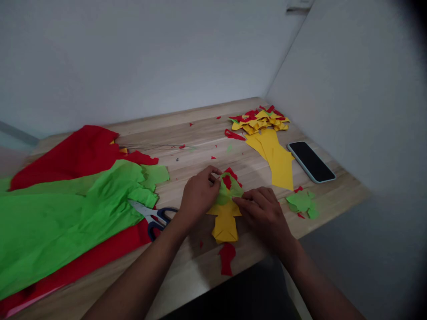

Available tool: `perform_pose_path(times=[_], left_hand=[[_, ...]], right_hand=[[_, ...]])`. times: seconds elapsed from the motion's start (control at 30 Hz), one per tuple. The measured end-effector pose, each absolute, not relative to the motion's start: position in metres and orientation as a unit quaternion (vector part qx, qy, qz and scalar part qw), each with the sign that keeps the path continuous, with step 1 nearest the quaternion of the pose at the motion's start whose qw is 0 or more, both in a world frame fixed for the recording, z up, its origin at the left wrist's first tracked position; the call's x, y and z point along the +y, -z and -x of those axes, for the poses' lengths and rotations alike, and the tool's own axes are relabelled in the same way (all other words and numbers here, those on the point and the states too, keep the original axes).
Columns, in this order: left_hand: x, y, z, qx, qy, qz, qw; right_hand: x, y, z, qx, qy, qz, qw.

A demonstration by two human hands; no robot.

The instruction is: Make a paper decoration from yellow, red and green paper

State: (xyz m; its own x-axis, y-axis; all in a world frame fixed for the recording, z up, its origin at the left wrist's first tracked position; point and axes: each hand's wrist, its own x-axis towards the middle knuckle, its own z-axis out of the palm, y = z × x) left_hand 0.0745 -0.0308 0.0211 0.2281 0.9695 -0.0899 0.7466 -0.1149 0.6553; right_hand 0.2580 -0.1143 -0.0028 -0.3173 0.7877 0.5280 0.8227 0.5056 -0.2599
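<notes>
A yellow paper cutout (225,224) lies flat on the wooden table between my hands, its lower part creased. Over its upper end sits a thin piece of green tissue paper (236,190), with red paper (228,180) showing through and behind it. My left hand (202,189) pinches the left edge of the green tissue paper between thumb and fingers. On the opposite side, my right hand (262,206) has its fingertips closed on the right edge of the same tissue. Just below the cutout is a loose red paper scrap (227,259).
Scissors (155,218) with dark blue handles rest by green paper sheets (73,213) and red paper (73,155) at left. At right are yellow strips (280,164), a pile of folded paper pieces (262,120), a phone (311,161) and green scraps (302,202). Walls border the table.
</notes>
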Motion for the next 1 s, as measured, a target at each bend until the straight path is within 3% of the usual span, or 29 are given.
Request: perform_pose_path(times=[0.1, 0.2, 0.33, 0.5, 1.0], left_hand=[[-0.042, -0.027, -0.074, 0.593, -0.128, -0.772, 0.19], [-0.053, -0.028, -0.066, 0.538, -0.151, -0.821, 0.114], [-0.058, -0.022, -0.049, 0.414, -0.148, -0.886, 0.149], [-0.053, -0.017, -0.038, 0.375, -0.101, -0.908, 0.16], [-0.07, -0.013, -0.056, 0.51, -0.097, -0.852, 0.069]], right_hand=[[-0.114, 0.008, -0.258, -0.817, 0.016, 0.498, 0.291], [-0.113, 0.011, -0.257, -0.823, -0.02, 0.5, 0.268], [-0.116, 0.006, -0.258, -0.803, -0.079, 0.523, 0.275], [-0.116, 0.006, -0.26, -0.774, -0.103, 0.555, 0.287], [-0.108, 0.014, -0.254, -0.824, -0.017, 0.517, 0.231]])
